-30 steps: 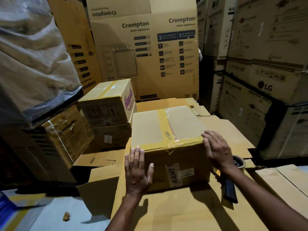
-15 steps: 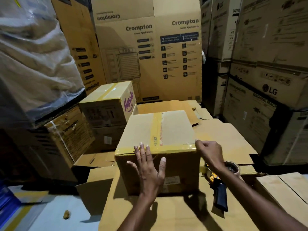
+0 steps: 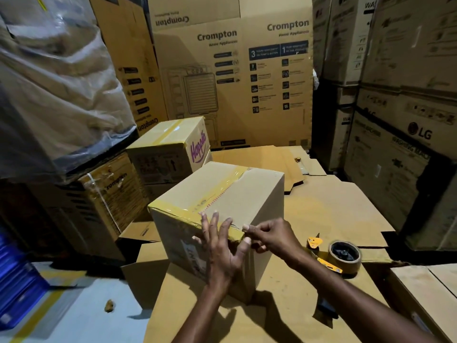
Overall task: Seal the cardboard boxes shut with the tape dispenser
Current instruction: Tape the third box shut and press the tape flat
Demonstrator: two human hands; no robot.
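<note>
1. Walled in behind by tall Crompton carton [image 3: 232, 78], at right by LG cartons [image 3: 405, 134].
2. On flattened cardboard [image 3: 329, 209]: box [image 3: 257, 194], corner-on; Happilo box [image 3: 170, 149] behind-left.
3. Left hand [image 3: 222, 251] flat on near corner, fingers straight and spread; right hand [image 3: 272, 236] pinching tape [image 3: 178, 212] there.
4. Just right: tape dispenser [image 3: 343, 256], handle hidden under the right forearm.

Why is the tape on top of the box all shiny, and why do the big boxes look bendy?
Head view: the glossy tape on the box catches light. Head view, edges: the wide-angle lens bows the stacked boxes.
</note>
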